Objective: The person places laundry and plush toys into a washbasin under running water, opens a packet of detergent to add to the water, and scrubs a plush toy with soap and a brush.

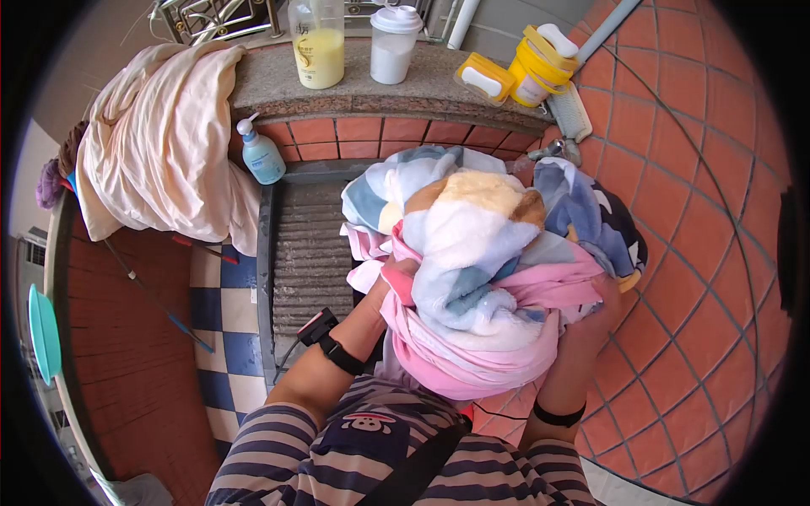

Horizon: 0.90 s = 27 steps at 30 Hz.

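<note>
Laundry bundle (pixel 460 240) is held up between both hands, in front of the chest, over the right part of the sink (pixel 267 287). Its left side is met by the left hand (pixel 402 268), its lower right side by the right hand (pixel 596 314). Left fingers are covered by folds of pink cloth (pixel 472 358); closure can't be told. Right fingers are mostly hidden in the cloth; closure can't be told either.

Pink cloth is wrapped around the bundle's lower edge; white, tan and blue-grey plush is piled on top. A dark blue patterned piece (pixel 623 223) is hung at the right side, near the tap (pixel 561 152). Ribbed washboard (pixel 310 253) is left exposed to the left of the bundle.

Pump bottle (pixel 263 158) is placed at the sink's far left corner. On the stone ledge (pixel 354 108) behind, a jug (pixel 319 61) part-filled with yellow liquid and a lidded tub (pixel 394 52) of white contents are stood side by side. A yellow box (pixel 486 78) and a yellow bucket (pixel 533 80) are set at the right end. Cream cloth (pixel 160 139) is draped at far left. Straps are worn on both forearms.
</note>
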### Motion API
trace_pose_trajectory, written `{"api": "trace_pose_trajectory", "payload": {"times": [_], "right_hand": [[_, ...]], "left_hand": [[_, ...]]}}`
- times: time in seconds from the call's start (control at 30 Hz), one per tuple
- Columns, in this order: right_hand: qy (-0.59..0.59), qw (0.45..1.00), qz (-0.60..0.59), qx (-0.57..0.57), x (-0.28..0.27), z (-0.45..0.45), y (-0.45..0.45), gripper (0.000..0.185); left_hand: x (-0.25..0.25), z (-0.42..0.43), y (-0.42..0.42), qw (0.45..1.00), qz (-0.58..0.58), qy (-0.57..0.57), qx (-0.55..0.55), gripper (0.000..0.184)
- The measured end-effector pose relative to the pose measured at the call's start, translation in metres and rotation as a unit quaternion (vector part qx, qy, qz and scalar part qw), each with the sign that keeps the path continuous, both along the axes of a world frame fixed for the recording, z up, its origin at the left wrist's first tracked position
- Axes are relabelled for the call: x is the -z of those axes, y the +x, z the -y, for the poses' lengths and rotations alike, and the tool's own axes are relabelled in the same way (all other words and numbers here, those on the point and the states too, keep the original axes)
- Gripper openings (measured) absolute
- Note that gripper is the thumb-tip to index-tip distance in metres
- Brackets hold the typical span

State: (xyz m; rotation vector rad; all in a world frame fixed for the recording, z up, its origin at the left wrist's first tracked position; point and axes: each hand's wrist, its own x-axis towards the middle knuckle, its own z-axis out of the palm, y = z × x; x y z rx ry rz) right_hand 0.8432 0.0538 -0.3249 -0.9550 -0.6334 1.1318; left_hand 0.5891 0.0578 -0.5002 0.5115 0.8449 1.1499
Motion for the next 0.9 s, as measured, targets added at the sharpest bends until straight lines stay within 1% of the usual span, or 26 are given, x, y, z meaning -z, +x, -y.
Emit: {"api": "trace_pose_trajectory", "payload": {"times": [0.07,0.1,0.13,0.17,0.23,0.27,0.3,0.33,0.37,0.4,0.43,0.47,0.5,0.53,0.57,0.6,0.63,0.7,0.73,0.77,0.8,0.83,0.87,0.9], "right_hand": [[0.083,0.996,0.012,-0.034,-0.031,0.008,0.011,0.049],[0.084,0.996,0.012,-0.022,-0.017,0.008,0.025,0.049],[0.077,0.995,0.062,0.022,0.011,0.007,0.044,0.05],[0.067,0.99,0.11,0.065,0.027,0.01,0.055,0.051],[0.131,0.964,0.23,0.001,0.017,0.031,0.02,0.052],[0.045,0.953,0.299,-0.024,0.039,0.04,0.027,0.054],[-0.042,0.929,0.364,-0.051,0.068,0.051,0.036,0.056],[-0.109,0.921,0.356,-0.113,0.081,0.062,0.042,0.061],[-0.173,0.907,0.343,-0.173,0.093,0.072,0.047,0.066],[-0.188,0.885,0.365,-0.221,0.114,0.088,0.054,0.071],[-0.202,0.859,0.385,-0.27,0.128,0.101,0.058,0.077],[-0.142,0.832,0.482,-0.235,0.119,0.108,0.045,0.089],[-0.146,0.834,0.478,-0.233,0.127,0.117,0.04,0.089],[-0.142,0.778,0.564,-0.239,0.139,0.128,0.037,0.092],[-0.136,0.714,0.642,-0.243,0.148,0.135,0.033,0.095],[-0.093,0.696,0.651,-0.29,0.154,0.134,0.027,0.087],[-0.096,0.699,0.647,-0.29,0.166,0.131,0.019,0.087],[-0.11,0.644,0.707,-0.27,0.19,0.125,0.001,0.069],[-0.22,0.754,0.538,-0.306,0.192,0.117,-0.004,0.054],[-0.223,0.756,0.535,-0.306,0.227,0.119,-0.007,0.054],[-0.254,0.862,0.348,-0.268,0.286,0.124,-0.011,0.049],[-0.274,0.926,0.145,-0.215,0.32,0.129,-0.015,0.044],[-0.267,0.924,0.176,-0.21,0.338,0.124,-0.024,0.043],[-0.243,0.861,0.381,-0.234,0.343,0.115,-0.034,0.043]], "left_hand": [[-0.029,-0.009,-0.001,0.998,0.01,0.053,-0.012,0.049],[-0.04,-0.014,-0.004,0.997,0.013,0.079,-0.021,0.048],[-0.047,-0.018,-0.009,0.994,0.017,0.104,-0.03,0.048],[-0.048,-0.021,-0.016,0.991,0.019,0.128,-0.04,0.047],[-0.02,-0.025,-0.061,0.996,-0.028,0.076,-0.027,0.043],[-0.005,-0.024,-0.086,0.991,-0.107,0.042,-0.061,0.038],[0.013,-0.025,-0.112,0.975,-0.179,0.045,-0.12,0.036],[0.028,-0.02,-0.144,0.942,-0.303,0.0,-0.142,0.038],[0.054,-0.011,-0.18,0.894,-0.426,-0.005,-0.139,0.038],[0.042,0.002,-0.184,0.859,-0.486,-0.026,-0.16,0.054],[0.046,0.017,-0.187,0.857,-0.491,-0.028,-0.153,0.054],[0.052,0.032,-0.189,0.793,-0.578,0.046,-0.186,0.066],[0.055,0.039,-0.19,0.716,-0.653,0.123,-0.215,0.078],[0.041,0.043,-0.177,0.715,-0.655,0.125,-0.209,0.078],[0.025,0.05,-0.158,0.674,-0.705,0.149,-0.163,0.086],[0.006,0.052,-0.137,0.627,-0.751,0.173,-0.116,0.095],[-0.006,0.048,-0.12,0.625,-0.753,0.174,-0.111,0.095],[-0.021,0.035,-0.089,0.682,-0.694,0.225,-0.051,0.094],[-0.022,0.03,-0.076,0.732,-0.652,0.197,0.001,0.093],[-0.021,0.025,-0.066,0.776,-0.605,0.168,0.053,0.091],[-0.001,0.022,-0.06,0.748,-0.634,0.181,0.077,0.089],[0.011,0.023,-0.054,0.708,-0.681,0.138,0.13,0.087],[0.037,0.023,-0.053,0.722,-0.663,0.138,0.14,0.086],[0.058,0.024,-0.052,0.737,-0.646,0.135,0.15,0.085]]}}
